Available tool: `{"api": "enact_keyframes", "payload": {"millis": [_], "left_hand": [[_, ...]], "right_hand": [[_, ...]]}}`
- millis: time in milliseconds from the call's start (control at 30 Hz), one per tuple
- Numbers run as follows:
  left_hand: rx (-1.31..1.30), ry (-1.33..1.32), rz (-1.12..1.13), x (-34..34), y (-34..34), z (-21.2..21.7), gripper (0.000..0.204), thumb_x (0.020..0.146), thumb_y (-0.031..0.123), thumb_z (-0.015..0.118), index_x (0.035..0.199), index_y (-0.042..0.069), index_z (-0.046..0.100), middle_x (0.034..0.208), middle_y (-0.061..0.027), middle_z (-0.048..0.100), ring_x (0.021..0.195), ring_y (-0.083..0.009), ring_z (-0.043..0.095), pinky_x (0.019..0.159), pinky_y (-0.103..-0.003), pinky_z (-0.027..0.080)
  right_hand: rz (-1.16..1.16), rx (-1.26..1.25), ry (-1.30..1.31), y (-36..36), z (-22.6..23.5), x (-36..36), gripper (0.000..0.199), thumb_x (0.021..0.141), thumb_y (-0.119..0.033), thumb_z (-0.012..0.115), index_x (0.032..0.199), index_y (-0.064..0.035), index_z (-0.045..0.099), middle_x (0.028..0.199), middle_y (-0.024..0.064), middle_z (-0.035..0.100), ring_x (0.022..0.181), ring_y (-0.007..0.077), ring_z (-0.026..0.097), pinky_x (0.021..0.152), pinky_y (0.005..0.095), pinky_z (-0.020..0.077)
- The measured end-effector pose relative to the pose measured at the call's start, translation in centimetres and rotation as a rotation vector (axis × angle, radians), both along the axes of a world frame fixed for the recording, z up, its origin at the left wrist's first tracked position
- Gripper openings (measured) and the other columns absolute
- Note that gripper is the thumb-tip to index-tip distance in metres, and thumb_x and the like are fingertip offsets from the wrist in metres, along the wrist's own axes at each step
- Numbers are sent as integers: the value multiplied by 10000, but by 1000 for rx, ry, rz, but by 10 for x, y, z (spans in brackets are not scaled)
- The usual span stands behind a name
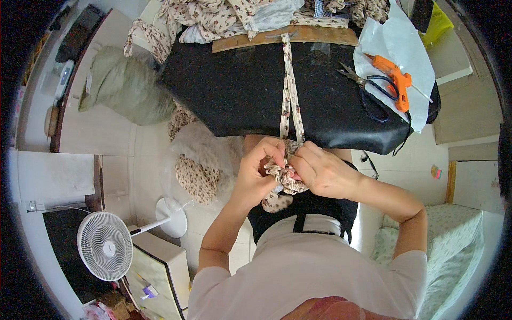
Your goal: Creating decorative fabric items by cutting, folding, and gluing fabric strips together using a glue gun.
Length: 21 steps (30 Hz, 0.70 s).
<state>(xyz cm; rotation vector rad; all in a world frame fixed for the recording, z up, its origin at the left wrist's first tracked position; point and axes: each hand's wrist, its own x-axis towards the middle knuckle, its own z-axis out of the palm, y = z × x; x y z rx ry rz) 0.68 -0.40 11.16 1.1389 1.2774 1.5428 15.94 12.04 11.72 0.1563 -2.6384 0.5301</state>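
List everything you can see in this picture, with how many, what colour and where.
gathered floral fabric piece: one, cream with brown print, held at the table's near edge
floral fabric strip: one, cream, running across the table to the hands
table: one, black top, centre
fabric pile: one heap, floral cream, far side of the table
glue gun: one, orange, on white sheet, table's right end
scissors: one pair, dark handles, beside the glue gun
white sheet: one, table's right end
fan: one, white, lower left on the floor
green sack: one, left of the table
left hand: grip closed on the gathered fabric
right hand: grip closed on the gathered fabric
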Motion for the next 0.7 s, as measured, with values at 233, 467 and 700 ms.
{"api": "enact_keyframes", "payload": {"millis": [233, 467, 700], "left_hand": [[41, 90, 124, 5, -24, -15, 296, 666, -166, 510, 883, 33, 521, 1017, -73, 452, 891, -113, 496, 797, -233, 411], [39, -16, 128, 3, -31, -14, 390, 670, -147, 569, 1005, 39, 498, 1043, -82, 467, 932, -138, 513, 845, -247, 409], [-44, 110, 1, -5, -42, -12, 404, 715, -48, 706, 1061, 42, 518, 1050, -75, 488, 933, -131, 524, 829, -256, 426]], "right_hand": [[-27, -609, -126, -10, -13, -2, 383, 810, -203, 634, 1096, 17, 504, 1014, 153, 540, 998, 335, 526, 859, 409, 450], [-123, -433, 86, -32, -26, 12, 571, 668, -194, 775, 1185, -82, 560, 1218, 174, 491, 1099, 340, 515, 889, 436, 463], [-131, -536, 237, -26, -33, 9, 321, 748, -25, 628, 1067, -37, 602, 1005, 148, 627, 840, 295, 644, 738, 362, 530]]}}
